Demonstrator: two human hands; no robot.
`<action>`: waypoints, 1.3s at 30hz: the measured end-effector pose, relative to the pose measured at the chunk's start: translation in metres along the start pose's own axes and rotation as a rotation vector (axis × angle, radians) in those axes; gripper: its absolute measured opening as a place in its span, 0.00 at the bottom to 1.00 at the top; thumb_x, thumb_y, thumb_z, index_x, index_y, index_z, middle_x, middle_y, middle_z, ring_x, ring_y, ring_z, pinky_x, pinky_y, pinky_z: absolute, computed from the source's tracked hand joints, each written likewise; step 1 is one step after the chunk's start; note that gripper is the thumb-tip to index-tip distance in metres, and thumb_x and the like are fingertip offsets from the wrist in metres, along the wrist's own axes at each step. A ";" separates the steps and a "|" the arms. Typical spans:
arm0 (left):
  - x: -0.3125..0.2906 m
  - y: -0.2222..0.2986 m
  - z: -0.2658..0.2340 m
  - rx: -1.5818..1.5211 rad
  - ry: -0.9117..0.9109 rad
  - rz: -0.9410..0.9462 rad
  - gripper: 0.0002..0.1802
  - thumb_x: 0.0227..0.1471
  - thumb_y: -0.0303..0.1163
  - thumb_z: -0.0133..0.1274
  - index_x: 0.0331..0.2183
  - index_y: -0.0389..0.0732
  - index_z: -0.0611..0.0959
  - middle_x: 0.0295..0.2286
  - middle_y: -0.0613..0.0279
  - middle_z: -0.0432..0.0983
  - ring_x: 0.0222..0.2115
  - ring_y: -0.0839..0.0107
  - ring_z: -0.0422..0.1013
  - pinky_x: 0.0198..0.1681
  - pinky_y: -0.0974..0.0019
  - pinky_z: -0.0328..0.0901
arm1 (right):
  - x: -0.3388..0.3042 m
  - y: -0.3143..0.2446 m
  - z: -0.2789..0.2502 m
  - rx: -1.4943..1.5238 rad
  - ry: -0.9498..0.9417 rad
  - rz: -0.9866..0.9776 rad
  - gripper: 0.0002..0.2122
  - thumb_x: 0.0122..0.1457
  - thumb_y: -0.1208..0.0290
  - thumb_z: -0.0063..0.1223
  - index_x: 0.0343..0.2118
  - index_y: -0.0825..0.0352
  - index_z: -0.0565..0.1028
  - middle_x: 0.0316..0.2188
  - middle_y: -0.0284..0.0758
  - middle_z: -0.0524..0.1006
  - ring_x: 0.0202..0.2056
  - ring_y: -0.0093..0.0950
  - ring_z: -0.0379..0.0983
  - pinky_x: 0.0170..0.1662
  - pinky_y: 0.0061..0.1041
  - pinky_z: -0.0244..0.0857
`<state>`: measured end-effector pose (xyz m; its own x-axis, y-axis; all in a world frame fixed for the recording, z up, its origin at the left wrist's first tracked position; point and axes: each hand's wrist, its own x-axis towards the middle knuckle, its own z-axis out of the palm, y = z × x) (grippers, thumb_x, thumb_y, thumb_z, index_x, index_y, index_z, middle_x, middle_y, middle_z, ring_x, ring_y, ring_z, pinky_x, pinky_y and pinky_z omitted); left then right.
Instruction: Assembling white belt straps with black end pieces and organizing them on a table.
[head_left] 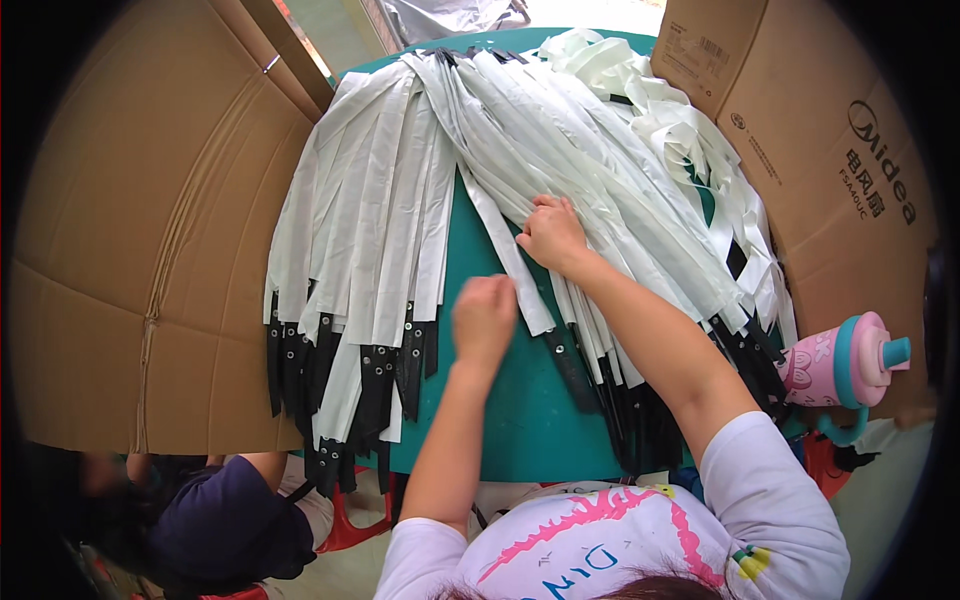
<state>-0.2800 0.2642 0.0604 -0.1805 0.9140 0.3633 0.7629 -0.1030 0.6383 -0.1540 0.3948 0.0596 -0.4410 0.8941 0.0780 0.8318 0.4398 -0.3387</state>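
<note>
Strips: long, flat, white, with black riveted ends, too many to count, in two heaps on the green worktop (520, 400). My left hand (484, 318) pinched one strip (520, 268); my right hand (552, 234) pressed, fingers curled, on the right heap (600, 170). One pink bottle (845, 362).

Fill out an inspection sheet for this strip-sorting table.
Surface: teal green tabletop, mostly covered.
Job's things: long white strips with black riveted ends, in a left pile hanging over the near edge and a right pile.
Clutter: pink and teal drinking bottle at right edge.
Grippers: left hand closed, blurred, beside one strip; right hand pressed on the right pile.
Cables: nothing seen.
Surroundings: brown cardboard sheets left and right; another person in dark blue below left.
</note>
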 end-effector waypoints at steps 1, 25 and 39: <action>0.001 -0.009 -0.010 0.131 0.113 -0.015 0.14 0.47 0.35 0.56 0.31 0.31 0.79 0.30 0.47 0.74 0.33 0.51 0.71 0.38 0.57 0.64 | 0.000 0.006 0.001 -0.006 -0.001 -0.005 0.24 0.54 0.49 0.48 0.27 0.71 0.79 0.44 0.42 0.74 0.57 0.32 0.56 0.62 0.38 0.42; -0.010 -0.018 0.002 0.192 -0.144 -0.191 0.15 0.44 0.34 0.58 0.27 0.32 0.74 0.26 0.41 0.74 0.29 0.46 0.72 0.32 0.50 0.65 | -0.009 -0.040 -0.011 -0.059 -0.141 0.151 0.41 0.56 0.34 0.22 0.35 0.74 0.78 0.49 0.44 0.70 0.62 0.33 0.45 0.60 0.56 0.28; 0.000 -0.068 -0.033 0.505 -0.047 -0.137 0.14 0.51 0.35 0.49 0.27 0.33 0.79 0.28 0.45 0.71 0.31 0.48 0.71 0.36 0.52 0.66 | -0.021 -0.017 0.008 -0.356 0.592 -0.422 0.22 0.51 0.77 0.45 0.52 0.60 0.68 0.55 0.32 0.65 0.61 0.28 0.50 0.59 0.50 0.43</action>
<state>-0.3526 0.2580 0.0392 -0.2807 0.9236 0.2611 0.9404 0.2103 0.2672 -0.1618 0.3681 0.0559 -0.5733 0.4990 0.6499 0.7363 0.6617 0.1415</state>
